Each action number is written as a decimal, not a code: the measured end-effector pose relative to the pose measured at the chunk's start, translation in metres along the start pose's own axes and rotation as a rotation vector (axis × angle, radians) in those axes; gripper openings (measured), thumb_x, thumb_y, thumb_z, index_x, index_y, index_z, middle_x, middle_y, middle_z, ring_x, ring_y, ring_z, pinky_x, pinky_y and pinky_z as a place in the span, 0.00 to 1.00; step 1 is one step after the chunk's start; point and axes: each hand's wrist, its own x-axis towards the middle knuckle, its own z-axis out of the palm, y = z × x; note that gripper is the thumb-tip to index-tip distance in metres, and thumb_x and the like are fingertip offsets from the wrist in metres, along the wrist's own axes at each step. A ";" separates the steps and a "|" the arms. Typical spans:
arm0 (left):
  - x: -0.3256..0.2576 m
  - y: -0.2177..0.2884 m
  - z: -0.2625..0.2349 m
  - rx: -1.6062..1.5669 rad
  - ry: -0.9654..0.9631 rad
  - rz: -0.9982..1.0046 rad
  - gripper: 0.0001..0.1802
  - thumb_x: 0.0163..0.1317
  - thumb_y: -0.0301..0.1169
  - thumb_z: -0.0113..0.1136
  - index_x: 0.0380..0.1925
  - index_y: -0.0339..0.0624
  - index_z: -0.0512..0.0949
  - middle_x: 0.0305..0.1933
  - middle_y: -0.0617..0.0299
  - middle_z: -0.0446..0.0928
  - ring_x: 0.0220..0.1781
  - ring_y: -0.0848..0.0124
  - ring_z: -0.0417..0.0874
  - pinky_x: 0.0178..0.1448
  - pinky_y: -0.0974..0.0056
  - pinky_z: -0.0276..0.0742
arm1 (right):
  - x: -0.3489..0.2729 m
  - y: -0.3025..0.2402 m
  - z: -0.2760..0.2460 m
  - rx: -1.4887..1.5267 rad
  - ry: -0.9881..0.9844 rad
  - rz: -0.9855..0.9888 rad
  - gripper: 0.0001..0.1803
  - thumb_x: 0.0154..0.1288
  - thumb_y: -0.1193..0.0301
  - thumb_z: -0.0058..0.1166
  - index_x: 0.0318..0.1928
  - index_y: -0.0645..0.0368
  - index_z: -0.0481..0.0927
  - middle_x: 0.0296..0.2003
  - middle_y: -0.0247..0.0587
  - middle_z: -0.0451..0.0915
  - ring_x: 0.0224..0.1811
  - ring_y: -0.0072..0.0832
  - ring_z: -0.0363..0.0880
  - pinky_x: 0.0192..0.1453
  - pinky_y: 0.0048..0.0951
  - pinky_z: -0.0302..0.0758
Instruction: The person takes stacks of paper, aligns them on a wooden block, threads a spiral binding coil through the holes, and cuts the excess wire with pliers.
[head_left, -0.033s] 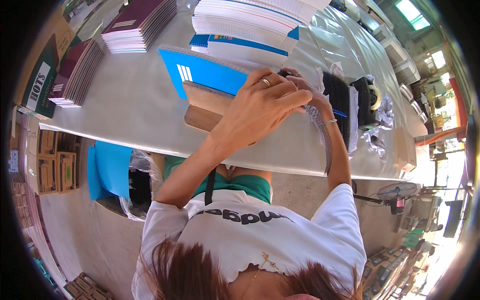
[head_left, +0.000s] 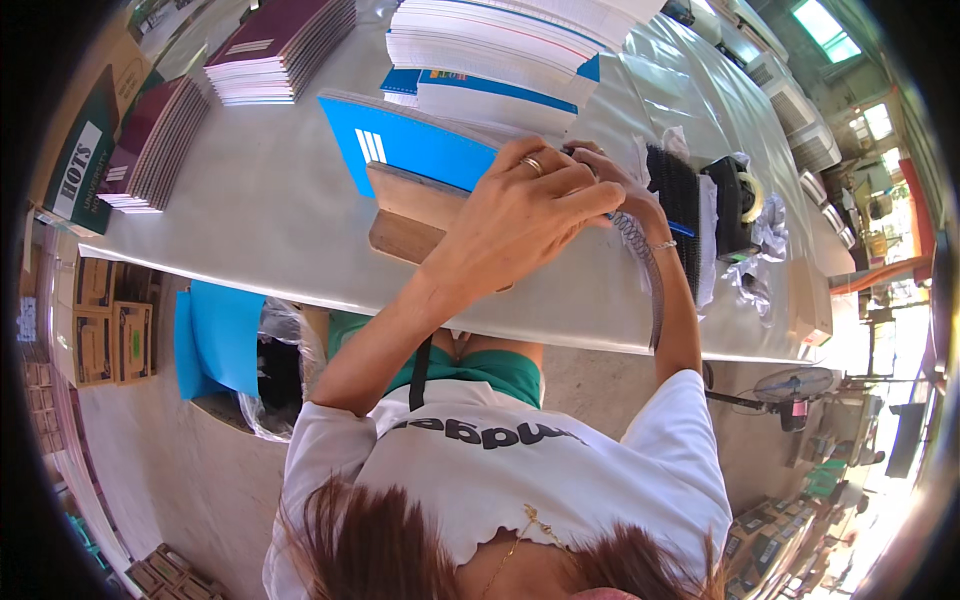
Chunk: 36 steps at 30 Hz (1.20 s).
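Observation:
A blue-covered notebook stands on edge, slanting across the table, against an L-shaped wooden block. My left hand is closed over the notebook's right end, hiding that end; a ring shows on one finger. Partly behind it, my right hand has bent fingers gathered at the same corner. A thin dark spiral coil runs out from between the hands and hangs down along my right forearm. Something small and dark shows at the right fingertips, too covered to name.
Stacked notebook pages rise behind my hands. Maroon notebooks are piled at the far left beside a cardboard box. To the right lie a bundle of black coils and a black tape dispenser. A fan stands past the table's edge.

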 end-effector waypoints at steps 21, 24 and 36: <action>0.003 0.001 -0.004 -0.080 -0.033 -0.113 0.15 0.55 0.35 0.64 0.43 0.49 0.77 0.39 0.64 0.80 0.44 0.64 0.79 0.59 0.54 0.68 | -0.047 -0.079 -0.054 0.839 0.012 -0.091 0.54 0.50 0.33 0.56 0.65 0.59 0.57 0.56 0.58 0.69 0.51 0.39 0.78 0.42 0.35 0.81; 0.004 0.001 -0.010 -0.149 -0.083 -0.126 0.15 0.55 0.33 0.64 0.44 0.49 0.78 0.41 0.63 0.80 0.47 0.65 0.79 0.61 0.53 0.66 | -0.050 -0.088 -0.050 0.833 0.075 -0.051 0.56 0.49 0.33 0.57 0.64 0.65 0.58 0.55 0.50 0.71 0.50 0.38 0.78 0.42 0.36 0.81; 0.005 0.004 -0.003 -0.233 -0.012 -0.173 0.09 0.51 0.29 0.66 0.34 0.48 0.81 0.40 0.65 0.78 0.47 0.62 0.77 0.61 0.54 0.65 | -0.061 -0.095 -0.044 0.839 0.108 -0.013 0.53 0.53 0.36 0.56 0.65 0.65 0.58 0.55 0.51 0.71 0.52 0.38 0.78 0.45 0.34 0.79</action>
